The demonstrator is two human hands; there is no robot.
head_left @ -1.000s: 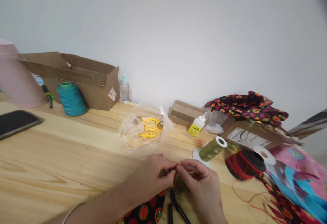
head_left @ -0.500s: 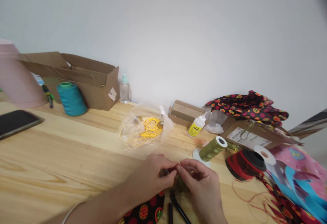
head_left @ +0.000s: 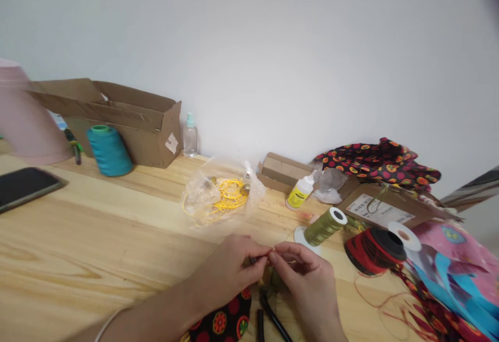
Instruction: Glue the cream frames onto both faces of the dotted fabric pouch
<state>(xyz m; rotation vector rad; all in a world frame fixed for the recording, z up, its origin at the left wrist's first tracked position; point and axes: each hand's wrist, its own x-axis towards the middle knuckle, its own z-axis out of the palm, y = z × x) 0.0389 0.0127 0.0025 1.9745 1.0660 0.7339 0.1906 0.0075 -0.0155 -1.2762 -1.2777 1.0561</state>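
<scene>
My left hand [head_left: 230, 261] and my right hand [head_left: 307, 285] meet at the fingertips above the front of the table. Both are closed in a pinch; the thing between the tips is too small to make out. A short dark piece shows between my left thumb and forefinger. Under my left wrist lies black fabric [head_left: 220, 322] with red and orange round patterns. Two black handle-like pieces [head_left: 275, 318] lie just below the hands, their other ends hidden. Something olive green shows faintly beneath my right fingers, partly covered.
A clear bag [head_left: 198, 191] with yellow cord [head_left: 230, 196] lies beyond the hands. To its right are a glue bottle [head_left: 299, 194], an olive thread spool [head_left: 324, 228] and a red cord spool [head_left: 368, 253]. A teal thread cone [head_left: 109, 152], cardboard box [head_left: 144, 139] and phone [head_left: 29, 186] are at left.
Almost nothing differs. Both hands stay together in the same place, with only a slight shift of the left thumb and fingers.
</scene>
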